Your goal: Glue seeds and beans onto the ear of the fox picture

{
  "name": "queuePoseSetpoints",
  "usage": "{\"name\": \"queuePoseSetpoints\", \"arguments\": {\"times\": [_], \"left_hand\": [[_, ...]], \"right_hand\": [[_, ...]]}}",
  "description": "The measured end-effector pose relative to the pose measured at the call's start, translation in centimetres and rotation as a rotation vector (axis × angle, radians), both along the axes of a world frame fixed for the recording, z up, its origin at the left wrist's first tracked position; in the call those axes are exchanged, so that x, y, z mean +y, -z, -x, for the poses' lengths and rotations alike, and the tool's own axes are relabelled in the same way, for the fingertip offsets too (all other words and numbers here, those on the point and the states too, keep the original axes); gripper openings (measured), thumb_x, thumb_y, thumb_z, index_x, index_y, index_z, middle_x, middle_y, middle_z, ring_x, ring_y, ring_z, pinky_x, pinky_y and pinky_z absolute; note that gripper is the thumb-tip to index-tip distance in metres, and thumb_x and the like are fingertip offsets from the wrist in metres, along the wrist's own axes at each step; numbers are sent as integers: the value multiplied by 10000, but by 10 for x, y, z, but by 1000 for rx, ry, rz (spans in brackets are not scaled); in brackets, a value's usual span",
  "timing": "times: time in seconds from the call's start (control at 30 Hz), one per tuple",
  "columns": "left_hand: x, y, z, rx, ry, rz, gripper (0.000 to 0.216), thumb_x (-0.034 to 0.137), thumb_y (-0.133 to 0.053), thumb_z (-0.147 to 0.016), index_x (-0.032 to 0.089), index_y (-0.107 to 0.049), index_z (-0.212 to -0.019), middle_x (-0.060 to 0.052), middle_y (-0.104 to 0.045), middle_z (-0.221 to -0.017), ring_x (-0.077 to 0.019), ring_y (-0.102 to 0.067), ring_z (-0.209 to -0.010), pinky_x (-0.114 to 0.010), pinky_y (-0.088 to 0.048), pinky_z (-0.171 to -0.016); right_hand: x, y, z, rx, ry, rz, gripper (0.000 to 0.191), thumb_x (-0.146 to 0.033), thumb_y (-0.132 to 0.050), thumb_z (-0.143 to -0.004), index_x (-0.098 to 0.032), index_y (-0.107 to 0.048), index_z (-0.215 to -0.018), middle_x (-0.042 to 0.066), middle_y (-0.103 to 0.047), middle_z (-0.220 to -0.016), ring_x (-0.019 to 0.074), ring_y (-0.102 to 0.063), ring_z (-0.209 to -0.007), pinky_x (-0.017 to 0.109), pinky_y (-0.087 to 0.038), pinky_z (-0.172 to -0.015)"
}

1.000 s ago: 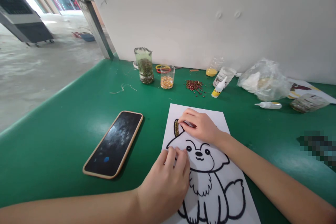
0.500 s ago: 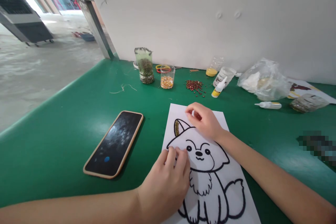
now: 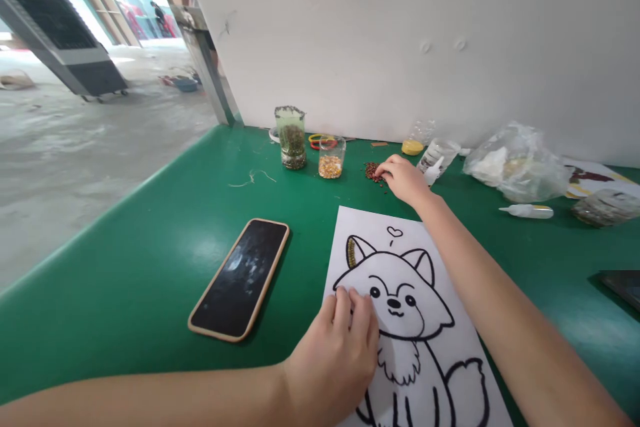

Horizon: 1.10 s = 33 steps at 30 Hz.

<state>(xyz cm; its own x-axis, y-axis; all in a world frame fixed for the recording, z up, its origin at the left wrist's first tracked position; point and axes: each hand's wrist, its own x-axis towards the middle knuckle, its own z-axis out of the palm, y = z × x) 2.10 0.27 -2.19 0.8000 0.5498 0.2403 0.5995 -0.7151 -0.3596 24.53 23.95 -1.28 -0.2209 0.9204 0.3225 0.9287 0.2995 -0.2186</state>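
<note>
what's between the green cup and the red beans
In the head view, a clear cup of corn kernels, with red and yellow rings partly behind it, stands between the green cup and the red beans at the right hand.

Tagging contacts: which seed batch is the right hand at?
The loose red-brown pile on the green tabletop, by the right hand. The yellow kernels and green grains are in containers, farther left.

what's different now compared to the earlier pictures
The right hand has moved forward, off the drawing, to the reddish-brown seeds, its fingertips at the pile; whether it grips any is hidden. The camera view has shifted slightly. The left hand stays on the paper, and the phone and the cup of yellow kernels remain in place.
</note>
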Motion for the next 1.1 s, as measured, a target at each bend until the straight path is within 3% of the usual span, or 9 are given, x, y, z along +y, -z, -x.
{"name": "queuePoseSetpoints", "arguments": {"times": [0.23, 0.5, 1.1], "left_hand": [[1, 2, 1, -6, 5, -14, 423, 229, -356, -884, 34, -524, -1221, -177, -581, -1129, -299, -569, -996, -404, -450, -814], [0, 1, 0, 1, 1, 3, 424, 224, -350, -885, 30, -518, -1223, -177, -578, -1125, -302, -564, -996, -404, -449, -808], [-1, 1, 1, 13, 3, 15, 428, 228, -356, -889, 27, -503, -1237, -178, -571, -1136, -300, -558, -1004, -406, -448, -818]], "right_hand": [[-4, 14, -5, 74, -43, -65, 237, -141, -429, -850, -219, -636, -936, 61, -588, -997, 209, -545, -919, 300, -395, -669], [-7, 18, -9, -18, -28, -62, 195, -154, -474, -844, -225, -642, -911, 73, -568, -988, 226, -523, -980, 301, -387, -644], [5, 16, -1, -99, 16, 48, 179, -217, -414, -896, -228, -591, -917, 82, -500, -973, 212, -492, -853, 280, -292, -542]]}}
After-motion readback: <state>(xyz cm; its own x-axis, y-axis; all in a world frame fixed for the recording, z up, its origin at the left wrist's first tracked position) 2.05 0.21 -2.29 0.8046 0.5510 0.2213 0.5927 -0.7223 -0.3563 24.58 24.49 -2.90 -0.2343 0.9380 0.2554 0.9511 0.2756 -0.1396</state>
